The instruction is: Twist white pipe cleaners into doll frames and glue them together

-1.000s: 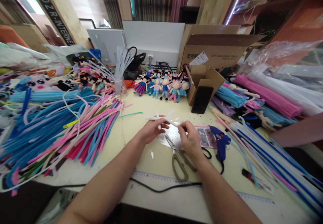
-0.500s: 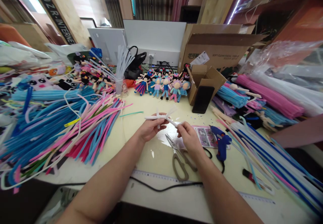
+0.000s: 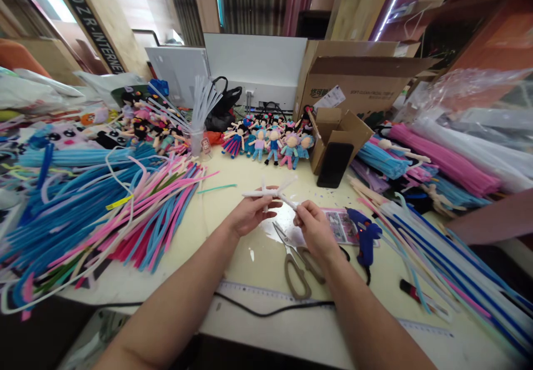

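Observation:
Between my hands, above the table, is a white pipe cleaner piece (image 3: 287, 199) with a straight stem and short side pieces sticking up and down. My left hand (image 3: 254, 213) is closed on its left part, thumb against the stem and fingers behind it. My right hand (image 3: 311, 223) pinches the stem's right end between thumb and fingers. Scissors (image 3: 291, 264) with grey handles lie half open on the table below, partly behind my right hand. A blue glue gun (image 3: 365, 236) with a small red light stands to the right, near a printed picture card (image 3: 339, 223).
Piles of coloured pipe cleaners (image 3: 104, 203) cover the left side, and more bundles (image 3: 433, 253) lie right. Small dolls (image 3: 272, 145) stand at the back by a cardboard box (image 3: 350, 86) and a phone (image 3: 334, 164). A ruler (image 3: 254, 292) and black cable (image 3: 270, 310) run along the front.
The white piece has shifted slightly right and turned a little, and its side pieces show more plainly. My right hand has moved slightly right along with it. Both hands keep their hold.

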A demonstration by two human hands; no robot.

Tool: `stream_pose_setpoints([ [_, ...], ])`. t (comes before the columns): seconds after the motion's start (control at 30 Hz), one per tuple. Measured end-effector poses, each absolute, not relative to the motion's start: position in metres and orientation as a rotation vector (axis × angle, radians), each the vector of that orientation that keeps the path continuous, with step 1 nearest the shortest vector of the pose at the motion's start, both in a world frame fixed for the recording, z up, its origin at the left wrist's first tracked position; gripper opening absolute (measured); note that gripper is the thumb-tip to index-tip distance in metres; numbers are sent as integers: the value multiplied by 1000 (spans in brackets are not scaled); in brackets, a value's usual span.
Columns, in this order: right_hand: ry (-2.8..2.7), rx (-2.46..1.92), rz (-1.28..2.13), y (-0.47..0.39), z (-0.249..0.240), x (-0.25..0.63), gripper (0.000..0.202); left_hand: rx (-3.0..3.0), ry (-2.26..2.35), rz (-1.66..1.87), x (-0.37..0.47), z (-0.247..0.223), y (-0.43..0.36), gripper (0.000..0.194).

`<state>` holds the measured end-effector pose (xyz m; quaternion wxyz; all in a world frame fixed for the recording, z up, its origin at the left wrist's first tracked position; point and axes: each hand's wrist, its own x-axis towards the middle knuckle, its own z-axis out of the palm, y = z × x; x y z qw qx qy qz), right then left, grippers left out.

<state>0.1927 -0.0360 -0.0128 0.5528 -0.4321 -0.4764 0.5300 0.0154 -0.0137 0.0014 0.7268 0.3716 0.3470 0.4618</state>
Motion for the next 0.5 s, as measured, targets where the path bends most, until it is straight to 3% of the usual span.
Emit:
stream_pose_setpoints([
  [0.07,-1253,-1108,986,-36,-9,199,21,893,932,966,18,0,-14,33],
  [0.13,-1373,-1181,686,-37,-3,205,17,998,1034,861,20,0,-15,47],
  [0.27,-1609,-1169,276,-42,4,207,13,1002,953,710,21,4,-17,65],
  [0.4,-1769,-1098,208,-47,2,200,15,797,871,691,19,5,-16,61],
  [0.5,-1781,-1102,241,-48,0,198,15,705,832,696,17,2,-13,46],
])
